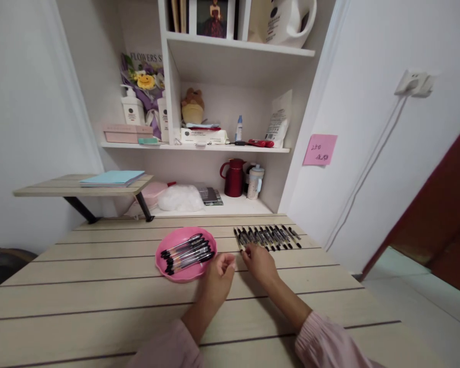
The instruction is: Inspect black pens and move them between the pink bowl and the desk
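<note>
Curled loosely at the right rim of a pink bowl [160, 267] is my left hand [217, 276]; no object shows in its closed fingers. Several clear-barrelled pens [187, 254] with black caps lie side by side in the bowl. To the right, my right hand [260, 261] reaches to the left end of a row of pens [268, 235] laid on the table. Its fingertips are pinched at the lower end of the leftmost pen [237, 237]. Small black pieces [290, 246] show along the row's near edge; my right hand hides some of them.
The slatted wooden table [138, 301] meets a white shelf unit [230, 148] at the back. A small raised stand [46, 186] carries blue paper [113, 178] at the left. A red jug [233, 178] and a pale cup [255, 182] stand on the lowest shelf.
</note>
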{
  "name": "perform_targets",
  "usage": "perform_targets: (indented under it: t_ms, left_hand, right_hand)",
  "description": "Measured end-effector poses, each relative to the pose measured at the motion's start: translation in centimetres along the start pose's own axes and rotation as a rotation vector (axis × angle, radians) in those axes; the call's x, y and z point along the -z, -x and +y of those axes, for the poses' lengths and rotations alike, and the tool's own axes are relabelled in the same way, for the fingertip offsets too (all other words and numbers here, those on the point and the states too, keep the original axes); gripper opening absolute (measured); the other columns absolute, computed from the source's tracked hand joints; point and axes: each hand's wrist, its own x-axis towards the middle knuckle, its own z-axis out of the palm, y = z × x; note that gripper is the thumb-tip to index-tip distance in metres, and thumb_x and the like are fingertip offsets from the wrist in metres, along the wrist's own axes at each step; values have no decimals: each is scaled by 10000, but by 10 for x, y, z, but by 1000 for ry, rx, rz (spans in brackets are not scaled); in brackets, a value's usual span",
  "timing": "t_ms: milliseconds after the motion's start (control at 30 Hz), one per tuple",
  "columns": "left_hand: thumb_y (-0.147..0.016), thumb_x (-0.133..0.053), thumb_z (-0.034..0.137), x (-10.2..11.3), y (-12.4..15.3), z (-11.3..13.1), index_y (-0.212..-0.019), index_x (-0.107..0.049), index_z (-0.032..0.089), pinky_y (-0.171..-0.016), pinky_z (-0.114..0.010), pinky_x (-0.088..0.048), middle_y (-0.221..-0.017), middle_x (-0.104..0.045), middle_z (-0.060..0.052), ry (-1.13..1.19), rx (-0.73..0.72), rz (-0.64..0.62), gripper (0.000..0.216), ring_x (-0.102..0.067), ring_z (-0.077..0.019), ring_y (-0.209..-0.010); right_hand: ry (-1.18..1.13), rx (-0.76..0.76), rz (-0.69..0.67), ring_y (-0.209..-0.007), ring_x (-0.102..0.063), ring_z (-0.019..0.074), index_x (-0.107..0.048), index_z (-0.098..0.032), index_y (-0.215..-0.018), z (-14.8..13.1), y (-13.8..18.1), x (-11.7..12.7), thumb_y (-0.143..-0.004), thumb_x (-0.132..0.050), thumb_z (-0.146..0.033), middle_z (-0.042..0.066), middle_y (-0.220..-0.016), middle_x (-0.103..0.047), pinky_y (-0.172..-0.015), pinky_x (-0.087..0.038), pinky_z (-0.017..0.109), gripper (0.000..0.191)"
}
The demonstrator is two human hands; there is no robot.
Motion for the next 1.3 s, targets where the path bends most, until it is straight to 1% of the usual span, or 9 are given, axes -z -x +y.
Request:
perform_targets:
  t_ms: [100, 200, 367, 567, 700, 967, 1067, 1133, 1300]
  left_hand:
    - [-773, -470, 192, 42, -14, 16, -898, -614, 196, -826, -303, -403, -962, -640, -66, -588, -174, 58, 191, -567, -192, -926]
    - [-761, -488, 210, 86, -27, 24, -1083, -563, 183, -898, -328, -349, -1141, -588, -102, -1006, -2, 109, 332, -513, -231, -1062]
    - [-645, -633, 329, 121, -41, 9, -1168, -524, 157, -871, -333, -357, -1151, -597, -160, -1110, 112, -32, 561, -510, -297, -1085]
    - [-718, -556, 291, 137, -46, -4, -1200, -493, 162, -847, -288, -363, -1198, -576, -155, -1160, 120, -151, 503, -536, -251, -1068]
    - [-771, -466, 220, 162, -44, 0, -1059, -559, 151, -783, -285, -371, -1070, -644, -137, -1209, 136, -159, 311, -577, -236, -968]
    - [-745, -428, 218, 212, -38, 11, -670, -519, 170, -629, -278, -352, -748, -654, -116, -1338, 179, -20, 128, -592, -237, -726]
    - [-752, -416, 226, 195, -32, 30, -669, -486, 187, -635, -288, -354, -746, -626, -103, -1293, 52, 118, 115, -579, -239, -734]
    - [-763, -422, 270, 162, -23, 42, -721, -473, 202, -614, -284, -361, -741, -610, -59, -1098, -3, 196, 95, -568, -220, -709]
    - [-669, -554, 311, 48, 6, 31, -759, -444, 218, -392, -212, -310, -549, -470, 78, -141, 266, -17, 170, -430, -89, -364]
  right_hand:
    - [-47, 19, -10, -714, -588, 159, -610, -188, -771, 2, 19, 2, -803, -458, -265, 57, -755, -672, -549, -269, 240, 174]
    - [-102, 44, -43, -702, -576, 149, -605, -190, -762, -3, 38, 0, -804, -451, -251, 47, -755, -667, -561, -274, 234, 171]
    - [-167, 165, -121, -766, -580, 161, -596, -177, -962, -28, 62, -1, -784, -455, -199, 67, -862, -647, -652, -337, 237, 228]
    - [-188, 566, -156, -1053, -510, 222, -260, -234, -1356, -63, 79, 0, -735, -485, -173, 123, -1315, -416, -846, -380, 319, 663]
    - [-266, 643, -191, -1053, -503, 220, -265, -217, -1345, -71, 86, -3, -728, -480, -178, 113, -1263, -469, -850, -397, 322, 654]
    - [-367, 601, -193, -890, -558, 203, -533, -200, -1097, -59, 83, -15, -719, -491, -193, 84, -1010, -613, -773, -417, 309, 380]
    - [-625, 498, -123, -843, -564, 169, -606, -194, -943, -59, 75, -21, -753, -468, -187, 57, -904, -644, -762, -405, 274, 234]
    - [-902, 363, -109, -717, -562, 142, -611, -179, -841, -60, 68, -22, -802, -444, -257, 38, -770, -635, -669, -412, 247, 189]
    - [-1505, 36, -53, -408, -350, 66, -540, -168, -879, -50, 46, -15, -771, -483, -518, -56, -551, -477, -418, -281, 190, 371]
